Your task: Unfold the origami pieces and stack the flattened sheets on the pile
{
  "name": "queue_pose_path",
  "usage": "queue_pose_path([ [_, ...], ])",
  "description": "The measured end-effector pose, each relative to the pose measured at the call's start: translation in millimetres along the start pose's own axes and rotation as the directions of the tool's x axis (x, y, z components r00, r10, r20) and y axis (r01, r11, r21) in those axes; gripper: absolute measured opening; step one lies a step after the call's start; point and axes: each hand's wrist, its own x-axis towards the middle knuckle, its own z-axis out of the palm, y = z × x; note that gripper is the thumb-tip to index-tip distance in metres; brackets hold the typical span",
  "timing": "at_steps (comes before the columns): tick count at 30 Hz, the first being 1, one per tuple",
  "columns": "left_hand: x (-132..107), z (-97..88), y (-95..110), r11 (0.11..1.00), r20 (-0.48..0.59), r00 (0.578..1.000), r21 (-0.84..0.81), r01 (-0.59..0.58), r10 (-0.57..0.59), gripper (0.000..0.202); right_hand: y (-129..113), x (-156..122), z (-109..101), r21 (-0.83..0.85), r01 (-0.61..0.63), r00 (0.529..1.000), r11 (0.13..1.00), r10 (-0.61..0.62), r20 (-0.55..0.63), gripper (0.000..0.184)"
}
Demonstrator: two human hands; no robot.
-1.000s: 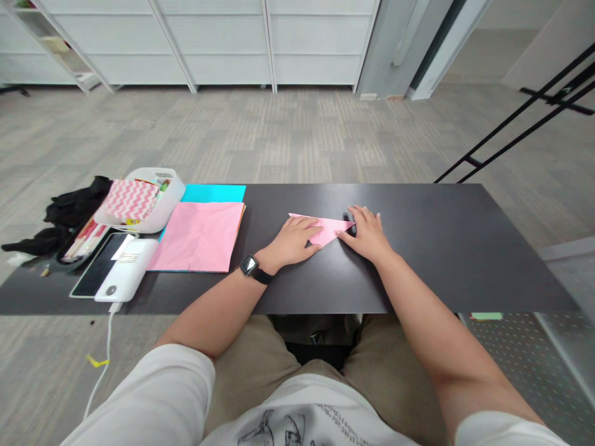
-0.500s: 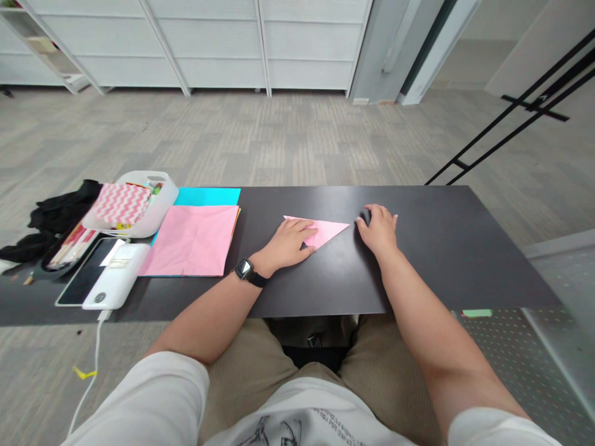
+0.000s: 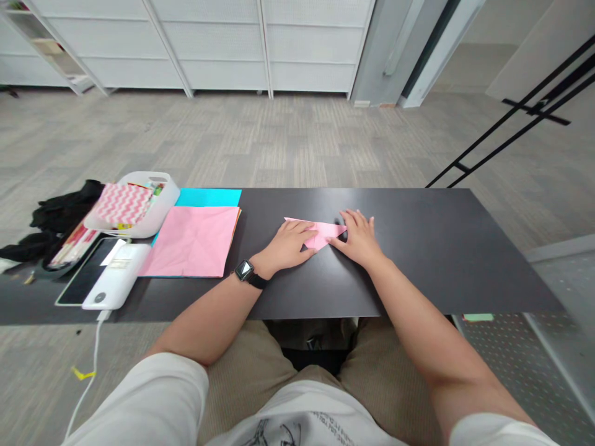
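Observation:
A pink paper folded into a triangle [image 3: 321, 231] lies on the black table [image 3: 437, 248]. My left hand [image 3: 286, 243], with a black watch on its wrist, lies flat on the triangle's left part, fingers spread. Over the triangle's right tip rests my right hand [image 3: 357, 238], fingers stretched out and pressing down. Neither hand grips anything.
A stack of coloured sheets, pink on top [image 3: 191, 240] and cyan [image 3: 209, 197] behind, lies to the left. Further left are a white basket [image 3: 160, 207] holding patterned paper, a white power bank [image 3: 118, 275], a phone [image 3: 88, 277], a pencil case and black cloth [image 3: 58, 210].
My right hand slid right off the triangle's tip half a second ago, then came back left onto it. My left hand stayed in place.

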Motion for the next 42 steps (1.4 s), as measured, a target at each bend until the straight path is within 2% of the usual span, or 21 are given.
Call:
queue_pose_path([
  [4, 0, -1.9, 1, 1.0, 0.004, 1.0, 0.012, -0.009, 0.008, 0.054, 18, 5, -4, 0.016, -0.104, 0.995, 0.994, 0.104, -0.008, 0.09],
  [8, 0, -1.8, 1, 1.0, -0.005, 1.0, 0.012, -0.015, 0.015, 0.053, 33, 9, -2, 0.035, -0.178, 0.983, 0.983, 0.179, -0.031, 0.084],
  [14, 0, 0.4, -2, 0.999, -0.021, 0.999, -0.009, -0.033, 0.032, 0.051, 55, 14, -1, 0.069, -0.267, 0.948, 0.961, 0.275, -0.161, 0.069],
  [16, -1, 0.4, -2, 1.0, -0.024, 0.999, -0.012, -0.029, 0.029, 0.051, 54, 14, -3, 0.087, -0.238, 0.948, 0.967, 0.251, -0.196, 0.063],
  [18, 0, 0.6, -1, 1.0, -0.028, 0.999, -0.005, -0.026, 0.026, 0.05, 46, 12, -3, 0.094, -0.145, 0.968, 0.985, 0.161, -0.193, 0.062],
  [21, 1, 3.0, 3, 1.0, -0.048, 0.999, 0.0, 0.008, -0.008, 0.046, 29, 8, -2, 0.086, 0.011, 0.991, 0.996, 0.001, -0.135, 0.064],
  [23, 4, 5.8, 7, 0.999, -0.08, 0.995, -0.003, 0.052, -0.052, 0.041, 19, 6, 0, 0.077, 0.058, 0.994, 0.995, -0.051, -0.097, 0.062],
  [26, 7, 8.3, 11, 0.996, -0.114, 0.99, 0.008, 0.087, -0.086, 0.036, 13, 6, 2, 0.071, 0.066, 0.996, 0.995, -0.061, -0.063, 0.054],
  [29, 8, 5.9, 11, 0.997, -0.093, 0.993, 0.014, 0.076, -0.075, 0.038, 14, 7, 3, 0.077, 0.064, 0.997, 0.995, -0.06, -0.053, 0.044],
  [35, 6, -3.3, 3, 1.0, 0.0, 1.0, -0.027, 0.009, -0.009, 0.043, 14, 5, 0, 0.113, 0.107, 0.993, 0.988, -0.101, -0.056, 0.034],
  [42, 4, -5.7, -5, 0.995, 0.026, 0.997, -0.068, -0.067, 0.069, 0.047, 13, 4, -2, 0.193, 0.093, 0.995, 0.977, -0.083, -0.058, 0.02],
])
